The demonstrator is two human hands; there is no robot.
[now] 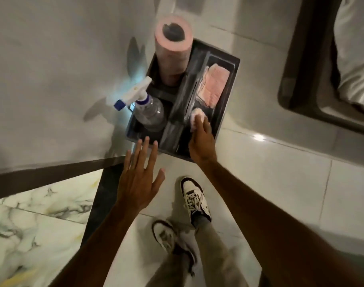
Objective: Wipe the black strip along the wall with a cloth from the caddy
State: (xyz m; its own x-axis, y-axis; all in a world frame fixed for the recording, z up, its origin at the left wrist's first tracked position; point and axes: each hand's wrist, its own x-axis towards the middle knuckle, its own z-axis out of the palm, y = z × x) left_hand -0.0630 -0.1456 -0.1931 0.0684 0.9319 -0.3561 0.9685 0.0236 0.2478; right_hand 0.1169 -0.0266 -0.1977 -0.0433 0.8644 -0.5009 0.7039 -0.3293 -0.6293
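Head view, from the left: a marbled slab [38, 206] lies low at the edge, bordered by the black strip [52, 174] that runs along the foot of the pale wall [52, 79]. The left hand [138, 179] hovers flat above the strip's end, fingers spread and holding nothing. Beyond it the dark caddy [228, 96] sits on the tiled floor against the wall; its left compartments hold a spray bottle [143, 104] and an upright pink roll [174, 50]. In the right compartment lies a folded pink cloth [213, 85], and the right hand [203, 141] reaches in, fingertips pinching a pale cloth [196, 119] at the near end. Two sneakers [194, 200] stand below.
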